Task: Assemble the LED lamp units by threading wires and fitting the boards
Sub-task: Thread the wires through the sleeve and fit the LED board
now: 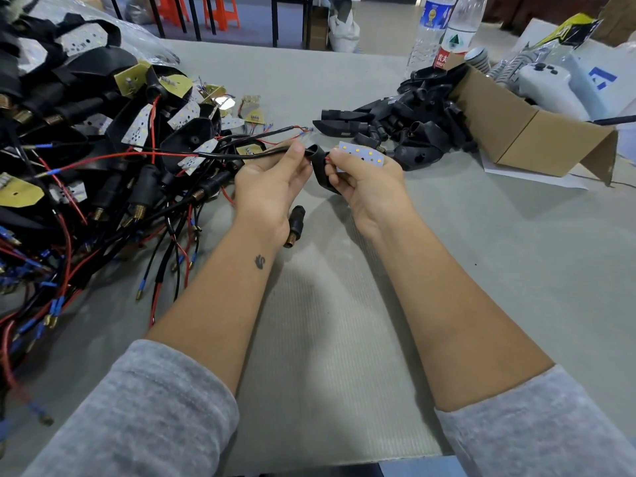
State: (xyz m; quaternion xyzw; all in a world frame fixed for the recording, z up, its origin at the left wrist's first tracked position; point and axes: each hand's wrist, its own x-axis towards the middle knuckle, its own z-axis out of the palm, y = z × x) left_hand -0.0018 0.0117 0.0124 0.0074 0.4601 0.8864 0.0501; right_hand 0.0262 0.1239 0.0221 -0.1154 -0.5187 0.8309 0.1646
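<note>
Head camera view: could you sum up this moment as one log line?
left hand: pinches black cable | right hand: holds LED board and black lamp housing | stage: cable at housing opening, board not yet seated

The housing (pixel 318 166) is looking like matt black plastic, and the board (pixel 361 153) is showing a smooth white face. The cable (pixel 241 153) is wearing glossy black sheathing. The connector (pixel 295 226) is ending in brassy metal thread. The table (pixel 344 304) is showing matt grey, finely ribbed covering; the box (pixel 516 132) is plain brown cardboard.
</note>
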